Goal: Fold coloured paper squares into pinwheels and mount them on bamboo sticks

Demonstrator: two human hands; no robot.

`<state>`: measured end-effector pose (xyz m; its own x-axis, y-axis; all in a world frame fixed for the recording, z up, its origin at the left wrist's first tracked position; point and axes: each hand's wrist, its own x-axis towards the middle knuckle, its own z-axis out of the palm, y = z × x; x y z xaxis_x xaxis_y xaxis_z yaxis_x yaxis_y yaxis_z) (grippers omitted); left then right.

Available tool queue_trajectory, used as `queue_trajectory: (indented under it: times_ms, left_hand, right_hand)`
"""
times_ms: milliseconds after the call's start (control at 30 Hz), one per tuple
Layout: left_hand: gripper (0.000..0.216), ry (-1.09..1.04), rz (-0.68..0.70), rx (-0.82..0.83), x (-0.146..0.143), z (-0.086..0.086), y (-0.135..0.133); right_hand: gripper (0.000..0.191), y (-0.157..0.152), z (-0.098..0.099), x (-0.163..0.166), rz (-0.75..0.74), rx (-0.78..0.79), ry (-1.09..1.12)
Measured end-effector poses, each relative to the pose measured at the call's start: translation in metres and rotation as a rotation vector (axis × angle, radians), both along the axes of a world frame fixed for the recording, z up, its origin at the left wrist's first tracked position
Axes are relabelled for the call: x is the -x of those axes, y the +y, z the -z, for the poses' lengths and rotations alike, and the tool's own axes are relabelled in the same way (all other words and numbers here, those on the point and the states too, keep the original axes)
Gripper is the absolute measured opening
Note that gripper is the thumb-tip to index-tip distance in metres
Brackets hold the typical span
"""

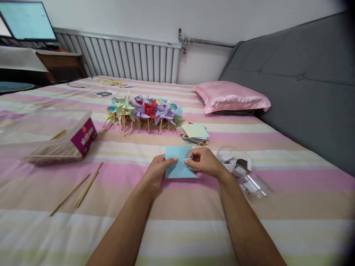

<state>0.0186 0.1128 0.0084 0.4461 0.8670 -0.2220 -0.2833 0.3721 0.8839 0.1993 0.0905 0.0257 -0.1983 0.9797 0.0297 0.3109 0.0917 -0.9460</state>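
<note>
At the frame's centre, the light blue square paper sheet (179,163) lies on the striped pink bedsheet (177,229). My left hand (155,170) pinches its left edge, and my right hand (205,162) pinches a turned-in flap. I'd match corners first, anchor left, then press the crease.

The paper square (179,162) is plain light blue. The bedsheet (177,229) under it runs in broad stripes of pink, beige, white and pale green. The pinwheels (145,109) mix lilac, red, mint and sky blue on tan sticks. The paper stack (195,132) shows a pale yellow-green top sheet (red and blue edges peek out below). The pillow (230,96) is glossy pink, the headboard (299,81) dark grey. The clear box (83,137) carries a magenta label, and the loose sticks (80,188) are light tan.
</note>
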Motion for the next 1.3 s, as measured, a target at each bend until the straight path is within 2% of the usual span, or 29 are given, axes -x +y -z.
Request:
queue_trajectory:
  times_ms: [300, 933, 1067, 1167, 1233, 1300]
  left_hand:
    - [0.031, 0.007, -0.03, -0.028, 0.001, 0.0, -0.002]
    - [0.034, 0.104, -0.081, -0.043, -0.001, 0.002, -0.002]
    - [0.033, 0.105, -0.121, -0.043, -0.002, 0.002, -0.002]
    - [0.037, 0.085, -0.185, -0.05, -0.003, 0.003, -0.001]
    - [0.041, 0.067, -0.213, -0.055, -0.004, 0.003, 0.0]
    - [0.045, 0.04, -0.237, -0.065, -0.005, 0.002, 0.0]
  right_hand:
    - [0.017, 0.0, -0.002, 0.002, 0.023, -0.03, -0.067]
    - [0.016, -0.002, -0.003, 0.004, -0.025, -0.056, -0.111]
    - [0.016, 0.001, 0.001, 0.004, -0.006, -0.054, -0.092]
    - [0.015, 0.004, 0.003, 0.005, 0.044, -0.114, -0.073]
    - [0.022, 0.005, 0.003, 0.007, 0.096, -0.178, -0.041]
    - [0.044, 0.005, 0.002, 0.01, 0.124, -0.203, 0.026]
